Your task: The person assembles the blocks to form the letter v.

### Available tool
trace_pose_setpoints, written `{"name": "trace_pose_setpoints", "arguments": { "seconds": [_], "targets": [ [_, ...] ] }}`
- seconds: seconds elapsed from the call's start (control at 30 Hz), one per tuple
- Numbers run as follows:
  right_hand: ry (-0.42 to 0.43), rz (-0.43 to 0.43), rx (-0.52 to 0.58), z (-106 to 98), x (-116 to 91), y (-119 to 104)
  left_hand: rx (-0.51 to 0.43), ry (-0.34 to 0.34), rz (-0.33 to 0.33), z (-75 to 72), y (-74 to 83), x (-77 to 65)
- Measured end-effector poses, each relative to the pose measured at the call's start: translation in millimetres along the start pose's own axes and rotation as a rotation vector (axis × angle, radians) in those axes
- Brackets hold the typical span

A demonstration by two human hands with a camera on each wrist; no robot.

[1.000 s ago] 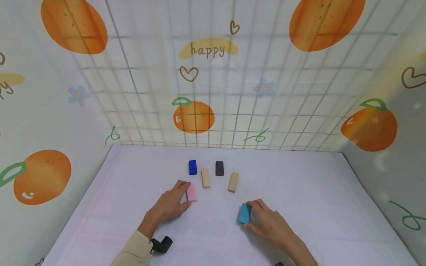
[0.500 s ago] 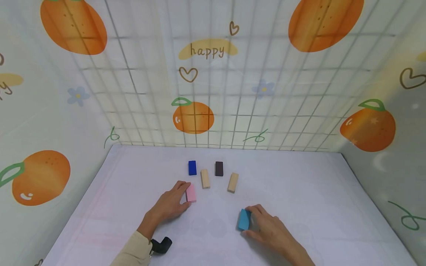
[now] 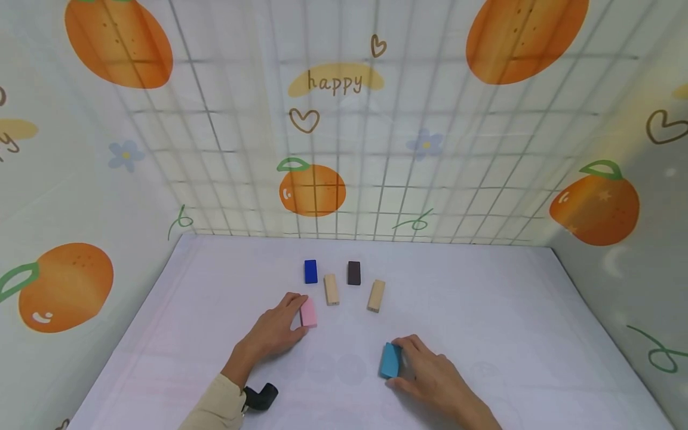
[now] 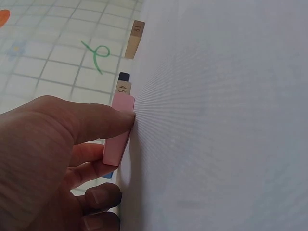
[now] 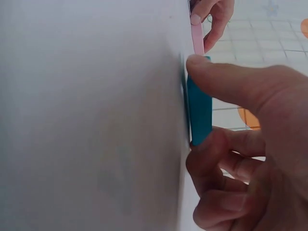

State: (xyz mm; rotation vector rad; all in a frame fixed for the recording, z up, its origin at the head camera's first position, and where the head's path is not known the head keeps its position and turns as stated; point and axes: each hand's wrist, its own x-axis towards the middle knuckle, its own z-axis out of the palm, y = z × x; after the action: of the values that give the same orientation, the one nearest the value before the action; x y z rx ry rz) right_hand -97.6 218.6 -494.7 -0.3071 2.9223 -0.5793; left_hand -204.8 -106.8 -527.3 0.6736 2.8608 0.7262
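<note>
A pink block point(image 3: 309, 313) lies left of the table's middle. My left hand point(image 3: 273, 330) pinches it by its two ends, thumb on the near end and fingers on the far end; the left wrist view shows the thumb point(image 4: 103, 124) pressed to it. Closer to me and to the right, my right hand point(image 3: 434, 376) holds a light blue block point(image 3: 390, 361) the same way. In the right wrist view this block point(image 5: 200, 113) sits between thumb and fingers, very close to the tabletop; I cannot tell whether it touches.
Beyond the hands lie a dark blue block point(image 3: 310, 272), a dark brown block point(image 3: 354, 273) and two plain wooden blocks, one left point(image 3: 331, 289) and one right point(image 3: 376, 296). A patterned curtain point(image 3: 344, 137) encloses the white table point(image 3: 484, 298) at back and sides.
My right hand has moved toward me and slightly left, carrying the light blue block along. The left hand and the pink block have stayed in place.
</note>
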Motion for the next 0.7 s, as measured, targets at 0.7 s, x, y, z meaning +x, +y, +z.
{"name": "trace_pose_setpoints", "arguments": {
  "seconds": [0.7],
  "targets": [
    [0.066,-0.052,-0.084,3.9,7.2,-2.4,-0.004,0.004,-0.002,-0.9,-0.2,-1.1]
  ]
}}
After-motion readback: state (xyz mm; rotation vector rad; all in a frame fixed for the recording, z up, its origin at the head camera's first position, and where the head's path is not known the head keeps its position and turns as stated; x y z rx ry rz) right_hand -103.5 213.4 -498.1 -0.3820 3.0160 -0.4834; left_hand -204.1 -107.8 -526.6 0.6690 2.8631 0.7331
